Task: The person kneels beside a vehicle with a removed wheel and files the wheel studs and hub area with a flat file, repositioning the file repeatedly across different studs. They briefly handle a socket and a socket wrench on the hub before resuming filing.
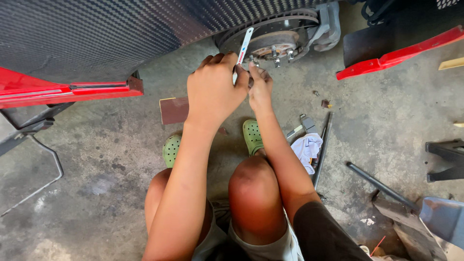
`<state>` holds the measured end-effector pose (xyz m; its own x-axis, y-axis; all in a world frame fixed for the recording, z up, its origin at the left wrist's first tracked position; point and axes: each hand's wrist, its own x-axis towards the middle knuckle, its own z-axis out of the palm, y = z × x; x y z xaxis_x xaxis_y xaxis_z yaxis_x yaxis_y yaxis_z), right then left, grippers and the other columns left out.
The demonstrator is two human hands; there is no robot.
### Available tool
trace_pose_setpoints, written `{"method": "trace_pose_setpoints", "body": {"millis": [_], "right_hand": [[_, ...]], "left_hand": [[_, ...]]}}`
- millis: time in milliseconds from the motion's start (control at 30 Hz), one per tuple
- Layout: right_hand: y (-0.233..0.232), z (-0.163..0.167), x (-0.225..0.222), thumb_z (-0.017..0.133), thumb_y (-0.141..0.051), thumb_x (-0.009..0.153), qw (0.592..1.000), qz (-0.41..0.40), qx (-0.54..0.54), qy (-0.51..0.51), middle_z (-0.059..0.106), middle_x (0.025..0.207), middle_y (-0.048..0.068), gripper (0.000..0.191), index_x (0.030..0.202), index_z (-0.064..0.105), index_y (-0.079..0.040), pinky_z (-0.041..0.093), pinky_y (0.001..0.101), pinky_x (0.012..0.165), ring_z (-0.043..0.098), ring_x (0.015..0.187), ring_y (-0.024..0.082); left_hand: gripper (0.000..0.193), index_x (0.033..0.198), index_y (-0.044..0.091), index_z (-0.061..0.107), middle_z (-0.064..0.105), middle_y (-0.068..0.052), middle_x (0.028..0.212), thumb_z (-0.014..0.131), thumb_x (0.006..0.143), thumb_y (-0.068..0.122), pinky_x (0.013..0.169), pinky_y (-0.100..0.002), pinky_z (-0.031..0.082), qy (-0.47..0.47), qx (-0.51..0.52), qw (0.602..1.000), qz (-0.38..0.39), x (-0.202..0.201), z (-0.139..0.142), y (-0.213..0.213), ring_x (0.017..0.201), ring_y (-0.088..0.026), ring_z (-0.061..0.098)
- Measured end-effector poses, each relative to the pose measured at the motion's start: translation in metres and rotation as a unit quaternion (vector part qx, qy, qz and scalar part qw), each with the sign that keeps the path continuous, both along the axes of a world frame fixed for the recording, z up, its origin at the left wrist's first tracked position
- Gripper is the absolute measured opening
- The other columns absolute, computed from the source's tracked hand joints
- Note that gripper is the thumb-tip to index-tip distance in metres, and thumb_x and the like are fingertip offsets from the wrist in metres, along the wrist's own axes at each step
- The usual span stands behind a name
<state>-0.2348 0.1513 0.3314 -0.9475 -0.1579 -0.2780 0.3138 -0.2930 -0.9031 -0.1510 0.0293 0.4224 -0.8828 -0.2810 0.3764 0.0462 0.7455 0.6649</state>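
My left hand (212, 89) grips the lower end of a thin white saw blade (244, 44), which points up toward a car's bare wheel hub. My right hand (260, 87) is right beside it, fingers pinched together at the blade's lower end near the hub's studs. The brake disc (270, 30) with its wheel studs (276, 54) and grey caliper (328, 24) sits just beyond both hands, under a dark carbon-weave body panel (111, 34). I am crouched, knees up, in green clogs (252, 135).
A hammer (303, 126), a white rag (308, 147) and a long dark bar (323, 147) lie on the concrete floor to my right. Another bar (382, 186) and dark metal parts are at far right. Red body trim (72, 91) at left, red panel (401, 54) at upper right, brown block (174, 110).
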Motion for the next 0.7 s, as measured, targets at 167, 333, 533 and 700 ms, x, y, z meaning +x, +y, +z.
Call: {"method": "trace_pose_setpoints", "body": {"millis": [167,333,533,700], "right_hand": [[0.001,-0.004,-0.001,0.042,-0.054,0.102,0.995,-0.004,-0.047,-0.083,0.076,0.098,0.017,0.063,0.102,0.068,0.003,0.059,0.0346,0.078,0.072,0.088,0.023],[0.003,-0.010,-0.004,0.062,-0.039,0.100,0.997,-0.049,0.001,-0.063,0.069,0.088,0.009,0.038,0.097,0.062,-0.001,0.055,0.0350,0.070,0.067,0.079,0.020],[0.004,-0.011,-0.005,0.071,-0.034,0.101,0.996,-0.077,0.036,0.007,0.065,0.084,0.006,0.035,0.095,0.060,-0.002,0.048,0.0286,0.062,0.058,0.069,0.013],[0.007,-0.007,-0.005,0.054,-0.051,0.096,0.990,-0.098,0.035,-0.095,0.068,0.077,0.007,0.053,0.089,0.065,0.000,0.052,0.0277,0.055,0.063,0.063,0.013]], "left_hand": [[0.015,0.085,0.007,0.066,0.070,-0.011,0.082,0.071,0.084,0.021,0.061,-0.046,0.055,-0.001,-0.004,1.000,-0.005,0.000,0.002,0.000,0.080,-0.032,0.069],[0.016,0.084,0.007,0.066,0.071,-0.011,0.083,0.071,0.086,0.022,0.062,-0.046,0.055,-0.016,-0.003,1.000,-0.006,0.000,0.002,0.002,0.081,-0.032,0.069],[0.014,0.084,0.007,0.066,0.071,-0.010,0.084,0.069,0.085,0.020,0.063,-0.046,0.056,-0.013,-0.006,1.000,-0.005,-0.001,0.001,0.004,0.081,-0.032,0.070],[0.013,0.084,0.007,0.066,0.071,-0.010,0.083,0.068,0.085,0.020,0.063,-0.046,0.056,-0.014,-0.007,1.000,-0.005,-0.002,0.000,0.007,0.081,-0.032,0.070]]}}
